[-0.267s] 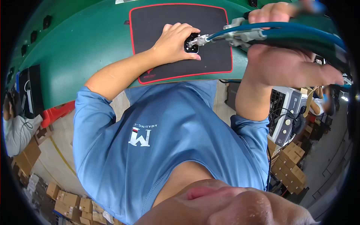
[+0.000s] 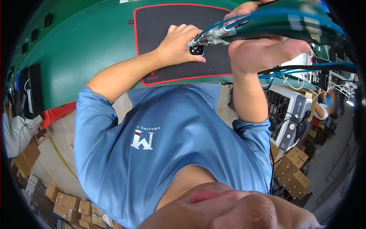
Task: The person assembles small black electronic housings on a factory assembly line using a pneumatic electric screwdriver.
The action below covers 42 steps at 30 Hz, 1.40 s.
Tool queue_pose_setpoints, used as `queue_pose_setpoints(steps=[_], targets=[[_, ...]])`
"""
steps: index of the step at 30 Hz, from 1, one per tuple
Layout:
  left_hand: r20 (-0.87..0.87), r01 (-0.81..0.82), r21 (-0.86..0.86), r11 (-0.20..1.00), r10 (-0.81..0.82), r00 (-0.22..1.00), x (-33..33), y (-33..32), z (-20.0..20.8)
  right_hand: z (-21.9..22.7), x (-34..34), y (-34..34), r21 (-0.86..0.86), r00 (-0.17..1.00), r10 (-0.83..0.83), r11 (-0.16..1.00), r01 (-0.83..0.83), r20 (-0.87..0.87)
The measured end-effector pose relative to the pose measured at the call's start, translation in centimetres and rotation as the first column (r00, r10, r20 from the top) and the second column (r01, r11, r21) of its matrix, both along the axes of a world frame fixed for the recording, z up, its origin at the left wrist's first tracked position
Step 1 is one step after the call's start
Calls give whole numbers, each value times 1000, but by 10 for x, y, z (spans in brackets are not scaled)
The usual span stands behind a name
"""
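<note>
My left hand (image 2: 176, 45) rests on a black mat (image 2: 162, 19) with a red border. Its fingers and thumb grip the sides of a small black case (image 2: 196, 50) with rounded corners and a pale edge; tiny parts show inside. Around a dark green, hose-fed hand tool (image 2: 263, 29), my right hand (image 2: 253, 55) is closed, with the thumb side nearest me. The tool lies nearly level, and its metal nose (image 2: 213, 36) reaches left to the upper part of the case. Whether the tip touches the case I cannot tell. Blue hoses run along the tool.
Below the mat spreads a green table (image 2: 84, 49). Blue and black hoses (image 2: 297, 69) trail off to the right. A white and grey machine (image 2: 291, 122) stands beside my right arm, with cardboard boxes (image 2: 293, 166) behind it. Another person (image 2: 326, 108) is at the far right.
My right hand has moved left with the tool, and its metal nose has shifted to the case's upper edge, uncovering more of the case. The left hand has barely moved.
</note>
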<state>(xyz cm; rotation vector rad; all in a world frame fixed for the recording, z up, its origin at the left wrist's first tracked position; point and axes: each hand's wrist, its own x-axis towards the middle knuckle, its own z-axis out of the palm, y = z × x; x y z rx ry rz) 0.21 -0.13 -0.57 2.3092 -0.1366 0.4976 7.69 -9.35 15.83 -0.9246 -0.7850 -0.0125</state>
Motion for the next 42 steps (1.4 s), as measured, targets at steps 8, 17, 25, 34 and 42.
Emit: queue_pose_setpoints(steps=[8,17,25,34,42], targets=[[-25,1,30,1000,-1,1000,-3,-1,4,-14,6,-13,14,999,-38,999,39,-35],[-17,-6,13,1000,6,1000,-4,0,2,17,-18,-1,90,965,-36,994,61,-261],[-24,6,17,1000,-6,1000,-4,-1,2,-11,2,-11,-49,990,-44,998,38,-137],[-28,6,4,1000,-6,1000,-4,0,5,-9,2,-14,-29,984,3,1000,-8,-179],[-43,13,-1,1000,-13,999,-4,0,7,-6,-2,-16,-4,974,52,999,-54,-219]])
